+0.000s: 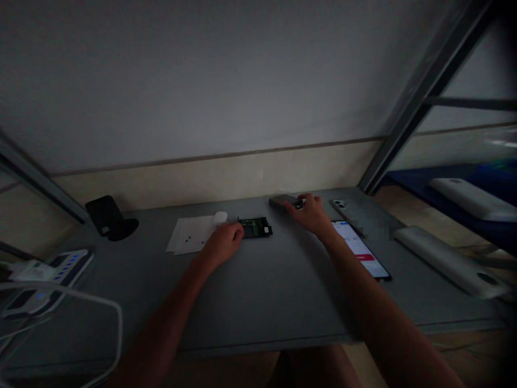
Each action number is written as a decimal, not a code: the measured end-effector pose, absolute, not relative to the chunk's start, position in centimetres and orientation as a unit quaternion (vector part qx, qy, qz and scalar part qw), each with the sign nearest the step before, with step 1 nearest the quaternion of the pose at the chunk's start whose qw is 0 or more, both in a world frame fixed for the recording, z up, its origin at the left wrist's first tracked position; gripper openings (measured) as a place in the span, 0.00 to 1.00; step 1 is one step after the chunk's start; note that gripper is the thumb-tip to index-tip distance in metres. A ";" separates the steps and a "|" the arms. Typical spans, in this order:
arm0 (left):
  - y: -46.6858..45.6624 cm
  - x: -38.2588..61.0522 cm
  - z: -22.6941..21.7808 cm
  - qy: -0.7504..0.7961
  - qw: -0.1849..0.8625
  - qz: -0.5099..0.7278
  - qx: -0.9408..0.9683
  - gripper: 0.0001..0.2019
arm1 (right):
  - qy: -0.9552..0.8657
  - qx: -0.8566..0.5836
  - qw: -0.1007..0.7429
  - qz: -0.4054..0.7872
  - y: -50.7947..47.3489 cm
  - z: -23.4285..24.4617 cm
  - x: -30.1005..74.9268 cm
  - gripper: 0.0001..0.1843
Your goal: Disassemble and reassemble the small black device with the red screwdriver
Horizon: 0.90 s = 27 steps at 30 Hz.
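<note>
A green circuit board in a black frame (258, 227) lies on the grey table, its left end hidden by my left hand (225, 241). The fingers of that hand are curled closed at this end and seem to grip it. Farther back and to the right, my right hand (311, 214) is closed around the right end of a flat dark grey case (281, 202). Small dark and light details show between its fingers, too dim to make out. White paper sheets (186, 237) with several tiny dark pieces, perhaps screws, lie left of the board. A small white rounded case (220, 217) rests at their edge.
A lit phone (361, 252) lies beside my right forearm, with another phone (340, 205) behind it. A long pale grey object (448, 261) is at the right. At left are a black stand (107, 215), a power strip (67, 269) and a looping white cable (97, 299).
</note>
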<state>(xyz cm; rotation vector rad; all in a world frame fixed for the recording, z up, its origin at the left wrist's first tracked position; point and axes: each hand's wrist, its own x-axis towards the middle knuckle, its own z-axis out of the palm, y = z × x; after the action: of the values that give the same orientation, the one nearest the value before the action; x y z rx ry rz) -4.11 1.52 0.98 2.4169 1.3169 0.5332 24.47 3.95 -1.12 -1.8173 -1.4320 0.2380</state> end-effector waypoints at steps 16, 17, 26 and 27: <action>1.5 -4.2 1.1 0.417 0.188 0.195 0.868 0.11 | -0.632 -0.695 0.330 0.090 3.4 -1.3 22.3 0.30; 1.5 -4.2 1.0 0.415 0.187 0.198 0.868 0.10 | -0.647 -0.674 0.334 0.122 3.5 -1.0 22.6 0.28; 1.8 -4.1 0.2 0.411 0.218 0.231 0.854 0.11 | -0.782 -0.497 0.299 0.227 2.1 1.2 22.5 0.18; 1.8 -4.1 0.2 0.416 0.223 0.228 0.852 0.11 | -0.787 -0.486 0.287 0.249 2.0 1.2 22.6 0.19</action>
<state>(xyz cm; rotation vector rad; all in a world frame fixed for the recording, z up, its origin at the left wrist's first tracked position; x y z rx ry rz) -4.07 1.76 0.22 2.3519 1.1489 0.6309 22.57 1.96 1.19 -1.2977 -2.1045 0.6649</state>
